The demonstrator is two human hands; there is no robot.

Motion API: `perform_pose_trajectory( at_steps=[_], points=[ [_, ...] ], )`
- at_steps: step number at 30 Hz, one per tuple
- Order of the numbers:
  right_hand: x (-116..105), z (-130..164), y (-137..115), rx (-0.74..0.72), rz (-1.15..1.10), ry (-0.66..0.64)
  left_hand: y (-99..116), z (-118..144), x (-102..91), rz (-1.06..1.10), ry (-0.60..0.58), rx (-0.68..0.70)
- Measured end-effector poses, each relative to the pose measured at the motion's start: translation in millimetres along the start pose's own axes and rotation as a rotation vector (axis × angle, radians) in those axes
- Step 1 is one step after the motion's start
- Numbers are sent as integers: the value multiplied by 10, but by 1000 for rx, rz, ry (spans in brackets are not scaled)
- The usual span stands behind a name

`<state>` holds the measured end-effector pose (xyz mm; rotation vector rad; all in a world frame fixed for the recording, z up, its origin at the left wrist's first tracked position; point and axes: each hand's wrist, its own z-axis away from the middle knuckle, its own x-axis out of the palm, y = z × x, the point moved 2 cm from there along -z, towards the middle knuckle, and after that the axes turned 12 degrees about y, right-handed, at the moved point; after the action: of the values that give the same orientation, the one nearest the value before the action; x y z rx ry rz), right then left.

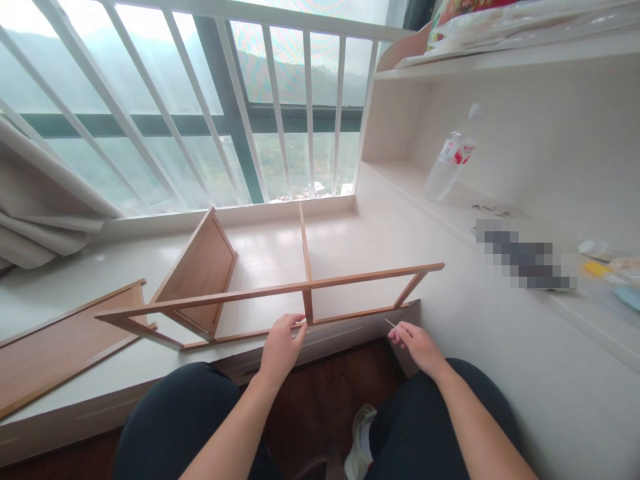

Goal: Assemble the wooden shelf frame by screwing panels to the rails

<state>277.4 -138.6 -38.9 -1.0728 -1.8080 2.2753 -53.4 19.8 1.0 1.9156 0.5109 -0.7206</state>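
A partly built wooden shelf frame (280, 290) lies on a pale window-side platform (380, 227), with a long front rail, a middle divider and a brown side panel (200, 267) standing at its left. My left hand (283, 343) touches the frame's lower rail close to the divider's foot. My right hand (415, 343) hovers near the frame's right end, pinching a thin pale pin or screw (391, 323) between finger and thumb.
A loose brown board (60, 347) lies flat at the left. White railing bars (280, 113) front the window. A plastic bottle (447, 160) leans on a shelf (450, 200) at right, with small parts and packets farther right. My knees are below.
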Motion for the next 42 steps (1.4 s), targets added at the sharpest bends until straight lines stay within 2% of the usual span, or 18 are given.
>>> perform_pose_trajectory(
  at_steps=[3, 9, 19, 29, 36, 39, 42],
  points=[
    [14, -2, 13, -30, 45, -28, -11, 0, 5, -102, -18, 19],
    [36, 30, 32, -61, 72, -83, 34, -20, 62, -286, 21, 14],
    [20, 73, -28, -70, 92, -110, 79, -43, 279, -416, -5, 82],
    [29, 97, -92, -63, 67, -158, 46, 5, 278, -453, -39, 173],
    [45, 121, -121, -77, 89, -184, 30, 29, 248, -443, -13, 166],
    [58, 117, -83, -73, 105, -199, 37, 41, 216, -422, 15, 168],
    [90, 130, -31, -50, 149, -258, 88, 76, 158, -366, 98, 166]
  ],
)
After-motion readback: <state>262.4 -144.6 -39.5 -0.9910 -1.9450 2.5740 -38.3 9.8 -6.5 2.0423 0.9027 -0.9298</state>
